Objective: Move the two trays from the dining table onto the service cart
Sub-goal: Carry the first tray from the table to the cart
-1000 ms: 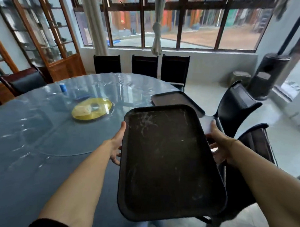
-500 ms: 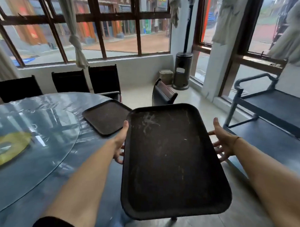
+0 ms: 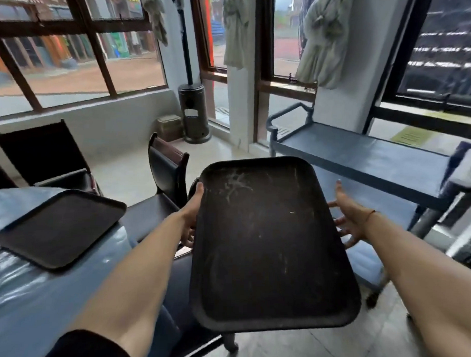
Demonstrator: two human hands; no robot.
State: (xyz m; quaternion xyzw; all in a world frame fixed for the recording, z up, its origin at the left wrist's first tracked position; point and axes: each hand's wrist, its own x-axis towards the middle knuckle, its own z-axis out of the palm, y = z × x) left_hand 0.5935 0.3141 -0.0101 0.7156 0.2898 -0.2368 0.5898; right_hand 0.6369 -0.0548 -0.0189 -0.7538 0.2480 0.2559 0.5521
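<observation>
We are mid-carry with the first tray [image 3: 269,246]: it is off the desk [image 3: 38,291] and held in the air between our two hands. The left hand [image 3: 191,217] has its fingers [image 3: 198,193] curled shut on the tray's left rim. The right hand [image 3: 351,222] is spread open at the right rim, and we cannot tell whether it touches it. The cart [image 3: 363,158] stands beyond the right fingers, its blue-grey top shelf flat and bare where we can see it. Next, we judge, the tray must swing right and come down level on that shelf. The second tray [image 3: 59,225] lies on the desk, well left of the left fingers. Both trays are dark, shallow, round-cornered rectangles; ours is scuffed with pale streaks. The desk has a glossy, wrinkled cover.
</observation>
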